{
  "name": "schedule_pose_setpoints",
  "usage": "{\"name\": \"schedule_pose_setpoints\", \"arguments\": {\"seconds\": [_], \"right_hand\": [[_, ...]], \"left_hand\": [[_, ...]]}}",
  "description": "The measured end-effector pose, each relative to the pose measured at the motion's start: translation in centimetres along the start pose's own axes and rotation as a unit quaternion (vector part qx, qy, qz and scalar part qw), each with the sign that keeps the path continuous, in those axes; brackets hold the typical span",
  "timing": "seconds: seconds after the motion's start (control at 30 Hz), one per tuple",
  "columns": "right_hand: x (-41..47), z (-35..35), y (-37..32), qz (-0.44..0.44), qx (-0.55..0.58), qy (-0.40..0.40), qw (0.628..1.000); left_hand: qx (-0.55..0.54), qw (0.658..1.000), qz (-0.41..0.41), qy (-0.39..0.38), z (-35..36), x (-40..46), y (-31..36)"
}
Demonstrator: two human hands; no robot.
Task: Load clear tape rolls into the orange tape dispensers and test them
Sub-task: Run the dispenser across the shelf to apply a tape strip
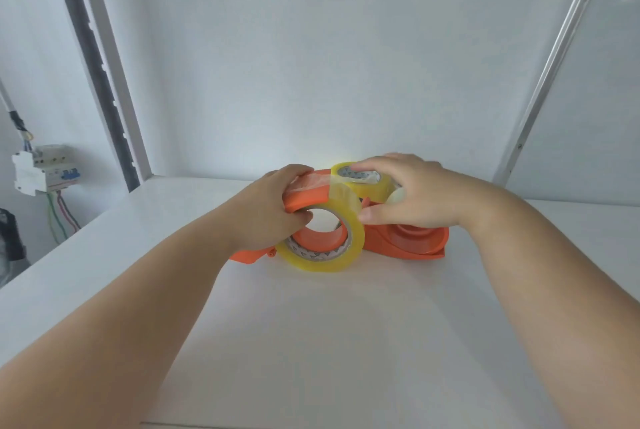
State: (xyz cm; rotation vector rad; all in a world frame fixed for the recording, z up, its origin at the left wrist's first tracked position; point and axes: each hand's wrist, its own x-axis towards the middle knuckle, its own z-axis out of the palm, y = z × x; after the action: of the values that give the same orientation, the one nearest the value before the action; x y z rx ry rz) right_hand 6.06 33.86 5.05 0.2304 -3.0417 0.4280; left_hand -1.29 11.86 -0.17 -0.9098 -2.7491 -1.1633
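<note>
An orange tape dispenser (pixel 304 198) is tilted up above the white table, and my left hand (pixel 270 210) grips it with fingers over its top and thumb at the hub. A yellowish clear tape roll (pixel 332 255) sits on that dispenser's orange hub. My right hand (pixel 401 196) reaches over from the right; its thumb and fingers pinch the loose tape end near the roll's upper edge. A second clear tape roll (pixel 360 182) stands just behind. A second orange dispenser (pixel 405 243) lies on the table under my right hand, with no roll in it.
The white table (pixel 311 342) runs to a white back wall. Its left edge drops off beside a wall-mounted breaker box (pixel 45 168) with coloured wires. Metal frame posts rise at the left (pixel 100 82) and the right (pixel 561 57).
</note>
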Motion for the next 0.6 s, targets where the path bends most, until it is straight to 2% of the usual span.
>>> {"name": "schedule_pose_setpoints", "arguments": {"seconds": [0.13, 0.43, 0.6], "right_hand": [[1.9, 1.4, -2.0, -0.035, 0.106, -0.034, 0.993], [5.9, 4.2, -4.8, -0.066, 0.203, 0.029, 0.977], [6.6, 5.3, -5.0, -0.044, 0.249, 0.077, 0.964]], "left_hand": [[-0.015, 1.0, 0.01, -0.002, -0.3, 0.4, -0.2], [-0.041, 0.999, 0.03, 0.019, -1.4, 1.1, -1.9], [-0.057, 0.997, 0.047, 0.018, -1.4, 1.5, -2.3]]}}
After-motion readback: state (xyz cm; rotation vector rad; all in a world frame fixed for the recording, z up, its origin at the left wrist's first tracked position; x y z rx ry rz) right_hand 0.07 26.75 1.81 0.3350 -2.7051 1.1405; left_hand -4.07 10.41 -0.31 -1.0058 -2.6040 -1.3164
